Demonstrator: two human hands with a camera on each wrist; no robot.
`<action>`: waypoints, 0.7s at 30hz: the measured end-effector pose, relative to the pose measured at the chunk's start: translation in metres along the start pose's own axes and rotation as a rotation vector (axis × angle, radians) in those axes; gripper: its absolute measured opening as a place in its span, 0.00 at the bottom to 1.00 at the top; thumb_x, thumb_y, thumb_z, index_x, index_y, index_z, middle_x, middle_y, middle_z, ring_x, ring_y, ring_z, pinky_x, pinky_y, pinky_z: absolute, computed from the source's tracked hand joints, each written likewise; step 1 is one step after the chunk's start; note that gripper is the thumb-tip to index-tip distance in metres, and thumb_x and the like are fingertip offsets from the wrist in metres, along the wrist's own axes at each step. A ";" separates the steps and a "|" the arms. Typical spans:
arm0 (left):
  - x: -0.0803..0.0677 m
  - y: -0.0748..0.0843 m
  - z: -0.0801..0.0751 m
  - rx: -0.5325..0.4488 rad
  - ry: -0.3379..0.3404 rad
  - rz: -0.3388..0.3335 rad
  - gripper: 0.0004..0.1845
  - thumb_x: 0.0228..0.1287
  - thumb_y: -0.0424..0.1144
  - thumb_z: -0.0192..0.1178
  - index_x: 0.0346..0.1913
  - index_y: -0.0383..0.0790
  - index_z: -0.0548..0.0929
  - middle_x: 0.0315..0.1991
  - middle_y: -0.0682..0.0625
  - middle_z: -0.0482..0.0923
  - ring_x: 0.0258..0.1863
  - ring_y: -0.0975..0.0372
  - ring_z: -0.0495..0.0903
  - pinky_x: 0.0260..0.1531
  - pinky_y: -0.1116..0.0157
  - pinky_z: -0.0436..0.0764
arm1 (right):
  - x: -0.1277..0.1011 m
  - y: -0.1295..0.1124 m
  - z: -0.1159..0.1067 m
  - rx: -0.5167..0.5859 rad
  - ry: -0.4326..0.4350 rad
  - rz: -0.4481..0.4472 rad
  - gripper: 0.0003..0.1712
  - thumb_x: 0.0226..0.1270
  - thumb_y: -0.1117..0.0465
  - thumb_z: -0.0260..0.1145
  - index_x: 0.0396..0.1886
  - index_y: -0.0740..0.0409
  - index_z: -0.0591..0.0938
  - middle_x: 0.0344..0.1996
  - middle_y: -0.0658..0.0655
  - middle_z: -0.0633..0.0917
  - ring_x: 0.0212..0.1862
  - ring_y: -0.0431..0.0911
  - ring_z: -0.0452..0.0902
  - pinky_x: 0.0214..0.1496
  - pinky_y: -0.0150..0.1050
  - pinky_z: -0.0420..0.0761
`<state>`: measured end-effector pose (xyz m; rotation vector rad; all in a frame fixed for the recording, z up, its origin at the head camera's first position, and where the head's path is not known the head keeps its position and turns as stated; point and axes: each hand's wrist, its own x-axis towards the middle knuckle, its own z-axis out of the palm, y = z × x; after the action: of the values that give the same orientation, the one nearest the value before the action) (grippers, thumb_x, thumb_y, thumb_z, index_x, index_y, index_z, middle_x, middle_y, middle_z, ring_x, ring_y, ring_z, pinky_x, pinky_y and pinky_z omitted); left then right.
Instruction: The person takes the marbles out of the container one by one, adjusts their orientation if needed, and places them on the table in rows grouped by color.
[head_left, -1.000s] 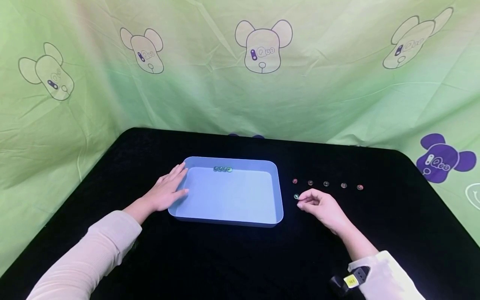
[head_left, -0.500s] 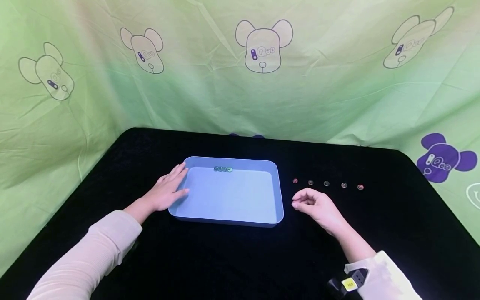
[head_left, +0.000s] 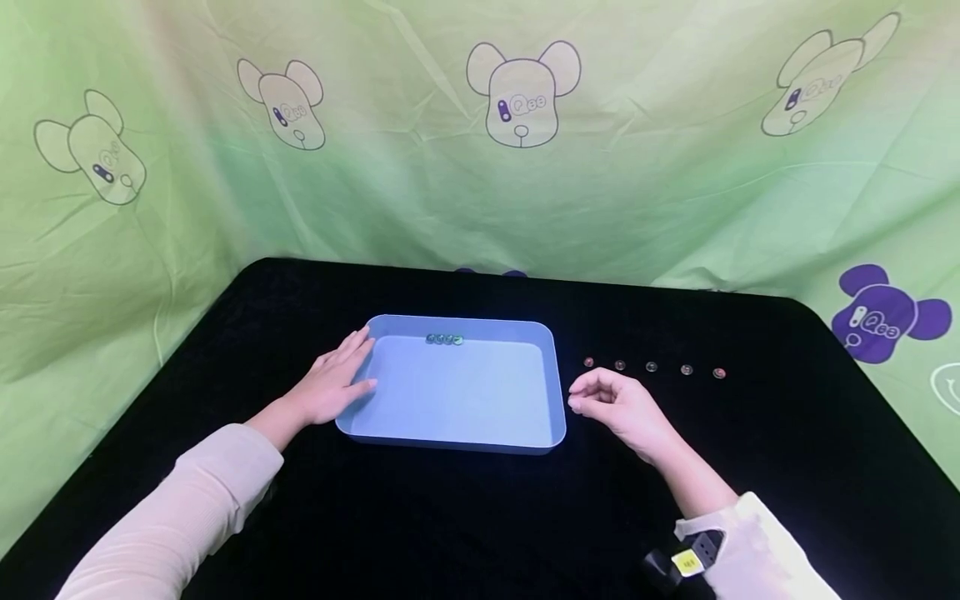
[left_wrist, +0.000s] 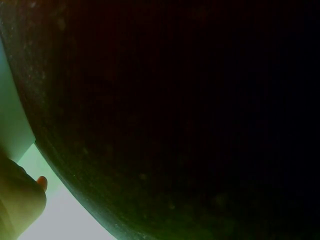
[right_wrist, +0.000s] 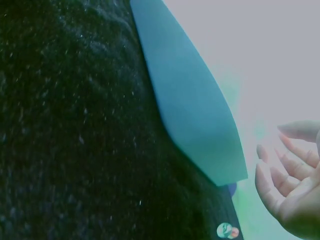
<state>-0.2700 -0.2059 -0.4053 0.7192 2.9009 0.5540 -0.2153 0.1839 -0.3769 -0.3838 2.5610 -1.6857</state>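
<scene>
My left hand (head_left: 327, 383) rests on the left side of a blue tray (head_left: 564, 392), fingers spread over its rim and thumb reaching inside. Near the tray's right wall hovers my right hand (head_left: 618, 407), thumb and fingers loosely bent, with nothing visible between them in the right wrist view. That view shows a small round green-and-white piece (right_wrist: 224, 230) on the black cloth, with a red one (right_wrist: 235, 232) beyond it. From the head, the hand covers the green piece's spot. Inside the tray, several green round pieces (head_left: 445, 340) line the back wall.
A row of small round pieces lies on the cloth right of the tray, from a red one (head_left: 588, 362) to another red one (head_left: 719, 373). The black table (head_left: 420, 517) is backed by a green printed curtain (head_left: 420, 200).
My right hand has moved left from the green piece toward the tray's right wall, and now covers that spot in the head view. My left hand has stayed on the tray.
</scene>
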 end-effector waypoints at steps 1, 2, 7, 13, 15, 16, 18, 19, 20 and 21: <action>0.000 0.000 0.000 0.000 0.000 0.000 0.34 0.64 0.49 0.43 0.66 0.35 0.47 0.67 0.46 0.33 0.64 0.53 0.36 0.55 0.50 0.46 | 0.001 -0.001 0.001 0.009 -0.003 0.001 0.11 0.51 0.69 0.62 0.34 0.72 0.75 0.27 0.54 0.80 0.30 0.38 0.75 0.35 0.31 0.74; 0.000 0.000 0.000 -0.001 0.000 0.000 0.33 0.64 0.49 0.43 0.66 0.35 0.47 0.67 0.46 0.33 0.64 0.52 0.36 0.55 0.50 0.46 | 0.001 -0.001 0.002 0.018 -0.007 0.001 0.11 0.51 0.69 0.62 0.34 0.72 0.75 0.27 0.54 0.80 0.30 0.38 0.76 0.35 0.32 0.74; 0.000 0.000 0.000 -0.007 0.002 0.005 0.33 0.64 0.49 0.43 0.66 0.34 0.47 0.67 0.45 0.34 0.64 0.52 0.36 0.55 0.50 0.45 | 0.004 -0.005 0.007 0.046 -0.019 -0.006 0.12 0.51 0.69 0.63 0.34 0.73 0.74 0.27 0.56 0.79 0.30 0.39 0.75 0.36 0.32 0.74; 0.001 -0.001 0.000 0.000 0.000 0.005 0.33 0.64 0.49 0.43 0.66 0.34 0.47 0.67 0.45 0.34 0.64 0.53 0.35 0.55 0.50 0.45 | 0.008 -0.011 0.014 0.057 -0.022 -0.016 0.12 0.52 0.68 0.63 0.34 0.72 0.74 0.27 0.54 0.78 0.30 0.39 0.74 0.35 0.31 0.73; 0.001 -0.001 0.000 0.001 -0.001 0.004 0.33 0.64 0.49 0.43 0.66 0.34 0.47 0.67 0.45 0.34 0.64 0.53 0.35 0.55 0.50 0.45 | 0.010 -0.013 0.017 0.064 -0.027 -0.016 0.12 0.52 0.69 0.63 0.35 0.73 0.74 0.27 0.55 0.78 0.30 0.39 0.74 0.35 0.31 0.72; 0.001 -0.001 0.000 0.003 -0.002 0.003 0.33 0.64 0.49 0.43 0.66 0.34 0.47 0.67 0.45 0.33 0.64 0.53 0.35 0.55 0.50 0.45 | 0.011 -0.014 0.019 0.068 -0.032 -0.016 0.12 0.52 0.69 0.62 0.35 0.73 0.74 0.27 0.55 0.78 0.30 0.39 0.74 0.35 0.31 0.72; 0.001 -0.001 0.000 0.001 -0.002 0.000 0.33 0.64 0.49 0.43 0.66 0.35 0.47 0.67 0.46 0.33 0.64 0.53 0.35 0.55 0.50 0.45 | 0.013 -0.017 0.022 0.075 -0.043 -0.018 0.13 0.52 0.69 0.62 0.35 0.74 0.74 0.27 0.56 0.78 0.30 0.39 0.74 0.35 0.31 0.72; 0.000 -0.001 0.000 0.000 -0.001 0.000 0.33 0.64 0.49 0.43 0.66 0.35 0.47 0.67 0.46 0.33 0.64 0.52 0.35 0.55 0.50 0.45 | 0.014 -0.018 0.023 0.078 -0.047 -0.016 0.13 0.52 0.68 0.62 0.35 0.75 0.73 0.27 0.57 0.78 0.30 0.39 0.74 0.34 0.31 0.72; 0.000 0.000 0.000 0.000 -0.002 -0.001 0.34 0.64 0.49 0.43 0.66 0.35 0.47 0.67 0.46 0.33 0.64 0.52 0.35 0.55 0.50 0.45 | 0.015 -0.019 0.025 0.080 -0.052 -0.018 0.13 0.52 0.69 0.62 0.35 0.75 0.73 0.27 0.57 0.78 0.30 0.40 0.74 0.34 0.32 0.72; 0.000 0.000 0.000 -0.002 0.000 -0.001 0.34 0.64 0.49 0.43 0.66 0.35 0.47 0.67 0.46 0.33 0.64 0.52 0.35 0.55 0.50 0.45 | 0.016 -0.020 0.026 0.081 -0.056 -0.018 0.13 0.52 0.68 0.62 0.35 0.75 0.73 0.27 0.58 0.78 0.30 0.40 0.74 0.34 0.32 0.73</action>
<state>-0.2701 -0.2061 -0.4053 0.7182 2.8997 0.5561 -0.2225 0.1493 -0.3681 -0.4446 2.4480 -1.7525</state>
